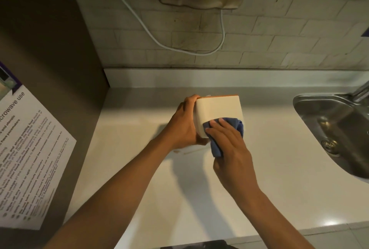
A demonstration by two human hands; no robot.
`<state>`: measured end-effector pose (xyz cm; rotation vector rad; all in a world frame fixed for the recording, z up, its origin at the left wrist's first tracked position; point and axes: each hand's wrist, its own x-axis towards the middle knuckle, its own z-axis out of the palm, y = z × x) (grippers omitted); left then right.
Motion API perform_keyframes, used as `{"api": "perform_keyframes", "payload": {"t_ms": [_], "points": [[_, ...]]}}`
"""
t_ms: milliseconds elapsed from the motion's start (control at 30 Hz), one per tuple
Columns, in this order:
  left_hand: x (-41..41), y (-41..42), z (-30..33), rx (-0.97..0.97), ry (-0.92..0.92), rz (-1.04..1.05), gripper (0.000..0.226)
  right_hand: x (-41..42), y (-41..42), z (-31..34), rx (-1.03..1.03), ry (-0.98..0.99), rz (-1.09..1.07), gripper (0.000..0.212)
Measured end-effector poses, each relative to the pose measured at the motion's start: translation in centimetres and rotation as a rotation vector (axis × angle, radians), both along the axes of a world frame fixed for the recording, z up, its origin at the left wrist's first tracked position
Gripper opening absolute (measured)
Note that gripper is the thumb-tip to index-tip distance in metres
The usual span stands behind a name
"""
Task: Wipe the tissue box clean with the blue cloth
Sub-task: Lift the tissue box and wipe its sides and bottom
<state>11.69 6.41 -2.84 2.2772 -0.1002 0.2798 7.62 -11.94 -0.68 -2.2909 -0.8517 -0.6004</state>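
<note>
A white tissue box (218, 108) with an orange far edge is held above the white counter, tilted so a broad white face points at me. My left hand (184, 124) grips its left end, fingers curled over the far corner and thumb under the near edge. My right hand (229, 144) lies with straight fingers on the blue cloth (234, 126), pressing it against the box's lower right face. Part of the cloth hangs down beneath my palm.
The white counter (139, 178) runs to a tiled wall. A steel sink (337, 126) with a tap (361, 90) lies at the right. A dark cabinet side with a microwave notice (30, 158) stands at the left. A white cable (179, 46) hangs on the wall.
</note>
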Motion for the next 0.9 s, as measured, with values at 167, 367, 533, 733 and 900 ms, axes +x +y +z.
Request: {"api": "perform_keyframes", "payload": {"t_ms": [167,367,533,733,900], "points": [[-0.6,-0.8,-0.7,0.036,-0.123,0.054,0.119,4.3,1.1,2.4,0.085,0.060,-0.134,0.041],[-0.2,0.8,-2.5,0.220,-0.167,0.027,0.078,1.3,4.3,1.8,-0.096,0.047,0.049,0.052],[-0.7,-0.7,-1.1,0.031,-0.083,0.081,0.112,2.8,1.0,1.3,0.055,0.024,-0.053,0.042],[-0.2,-0.1,-0.8,0.115,-0.131,0.089,0.081,3.6,4.7,2.1,0.099,0.031,-0.049,0.036],[-0.4,-0.6,-1.1,0.122,-0.119,0.052,0.080,-0.3,2.1,-0.8,0.017,-0.003,-0.016,0.048]]}}
